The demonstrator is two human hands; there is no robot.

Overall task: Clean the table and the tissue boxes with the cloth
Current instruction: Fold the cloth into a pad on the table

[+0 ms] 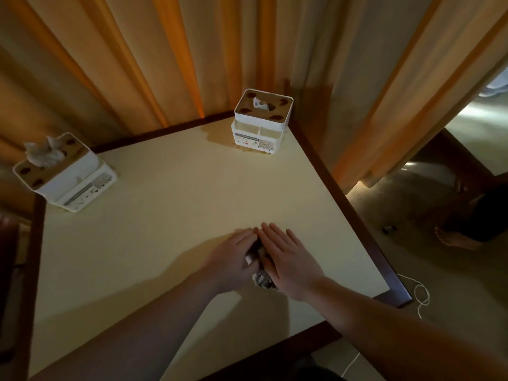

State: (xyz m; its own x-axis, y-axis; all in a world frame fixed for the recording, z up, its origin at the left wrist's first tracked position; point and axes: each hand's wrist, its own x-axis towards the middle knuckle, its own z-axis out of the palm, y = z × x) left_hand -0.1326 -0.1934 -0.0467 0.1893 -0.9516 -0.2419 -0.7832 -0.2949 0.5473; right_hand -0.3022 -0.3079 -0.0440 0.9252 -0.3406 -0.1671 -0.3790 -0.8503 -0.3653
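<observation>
A cream table (pixel 165 215) with a dark wood border fills the view. One white tissue box (pixel 64 174) stands at the left edge, tissue sticking up from its top. A second tissue box (pixel 261 122) stands in the far corner. Near the table's right front, a small crumpled cloth (pixel 262 279) lies on the surface, squeezed between my two hands. My left hand (pixel 233 257) rests against its left side with fingers fairly straight. My right hand (pixel 288 259) lies flat over its right side, fingers extended. Most of the cloth is hidden under them.
Orange-beige curtains (pixel 165 64) hang close behind the table. To the right is carpeted floor with a white cord (pixel 420 295), a small dark object (pixel 389 229) and another person's bare foot (pixel 456 239). A dark chair edge (pixel 8 257) sits at far left.
</observation>
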